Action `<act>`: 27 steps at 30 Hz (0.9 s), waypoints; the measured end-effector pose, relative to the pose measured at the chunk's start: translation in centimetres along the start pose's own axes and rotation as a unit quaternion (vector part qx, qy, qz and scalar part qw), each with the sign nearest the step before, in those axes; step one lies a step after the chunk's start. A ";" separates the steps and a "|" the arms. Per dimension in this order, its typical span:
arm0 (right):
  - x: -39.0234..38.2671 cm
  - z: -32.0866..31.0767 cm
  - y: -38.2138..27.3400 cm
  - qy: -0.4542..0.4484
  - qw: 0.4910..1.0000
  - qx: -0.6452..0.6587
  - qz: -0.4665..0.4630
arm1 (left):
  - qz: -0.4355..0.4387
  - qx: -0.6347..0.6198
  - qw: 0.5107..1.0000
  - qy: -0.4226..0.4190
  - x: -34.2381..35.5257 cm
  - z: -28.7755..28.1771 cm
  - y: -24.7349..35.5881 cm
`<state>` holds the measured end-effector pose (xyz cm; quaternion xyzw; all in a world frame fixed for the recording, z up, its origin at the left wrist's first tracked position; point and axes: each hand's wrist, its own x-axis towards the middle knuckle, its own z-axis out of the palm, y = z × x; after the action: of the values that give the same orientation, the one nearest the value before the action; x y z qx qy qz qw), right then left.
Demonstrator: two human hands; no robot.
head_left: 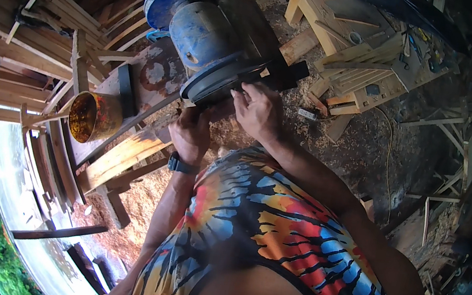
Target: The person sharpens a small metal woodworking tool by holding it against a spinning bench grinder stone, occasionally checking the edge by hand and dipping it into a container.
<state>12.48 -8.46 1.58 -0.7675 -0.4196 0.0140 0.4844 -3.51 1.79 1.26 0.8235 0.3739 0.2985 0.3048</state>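
Observation:
A machine with a dusty blue motor housing and a dark round disc stands in front of me on a wooden bench. Both my hands are close to the near side of that disc. My left hand, with a dark watch on its wrist, is closed at the disc's lower left edge. To its right, my right hand has its fingers curled and its thumb toward the disc. Whatever the fingers of either hand hold is hidden or too small and dark to name.
A stained yellow bucket sits left of the machine. Timber frames stack up further left. At far right is a low wooden bench bearing tools and offcuts. Wood shavings cover the floor, and a thin cable lies on the right.

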 end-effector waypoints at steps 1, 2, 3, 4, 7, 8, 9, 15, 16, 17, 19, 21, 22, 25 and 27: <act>0.1 -0.2 0.1 0.009 1.000 0.007 0.005 | 0.032 0.027 0.999 0.001 0.0 0.4 -0.6; 0.2 -0.3 0.2 0.018 1.000 0.013 0.010 | 0.028 0.028 0.999 0.006 0.0 0.7 -1.0; 0.3 -0.6 0.5 0.027 0.999 -0.014 -0.020 | 0.051 0.043 0.998 0.001 0.0 0.9 -1.1; 0.4 -0.7 0.7 0.022 0.999 -0.013 -0.023 | 0.074 0.059 0.995 -0.004 0.0 1.0 -1.1; 0.5 -0.9 1.3 0.033 0.999 -0.040 -0.014 | 0.082 0.048 0.995 -0.001 0.5 1.3 0.0; 0.5 -1.0 1.4 0.027 0.999 -0.039 -0.017 | 0.077 0.048 0.996 0.003 0.5 1.4 0.6; 0.7 -1.2 1.4 0.031 0.999 -0.039 -0.010 | 0.057 0.034 0.998 0.006 0.6 1.3 1.2; 1.2 -2.0 1.8 0.025 0.998 -0.057 0.001 | 0.025 0.048 0.999 0.011 0.5 2.5 0.6; 1.3 -2.2 1.8 0.020 0.998 -0.057 -0.003 | 0.019 0.049 0.999 0.007 0.6 2.6 0.8; 1.3 -2.3 1.8 0.020 0.999 -0.039 0.018 | 0.013 0.051 0.999 0.003 0.6 2.8 0.9; 1.4 -2.2 2.3 0.035 0.999 -0.019 0.022 | 0.022 0.058 0.998 0.007 0.8 3.2 0.9; 1.5 -2.5 2.6 0.028 0.999 -0.019 0.027 | 0.034 0.064 0.997 0.009 0.8 3.5 1.1; 1.5 -2.7 2.8 0.024 0.999 -0.020 0.037 | 0.031 0.084 0.996 0.004 0.8 3.7 1.3; 1.5 -2.8 3.4 0.022 0.999 -0.033 0.025 | 0.021 0.096 0.995 -0.008 1.0 3.6 1.8; 1.6 -2.8 3.5 0.015 0.999 -0.044 0.022 | 0.015 0.089 0.996 -0.017 1.1 3.7 1.9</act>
<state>16.90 -10.12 1.05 -0.7974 -0.3957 -0.0053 0.4556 0.52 0.60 0.57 0.8577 0.3815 0.2545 0.2326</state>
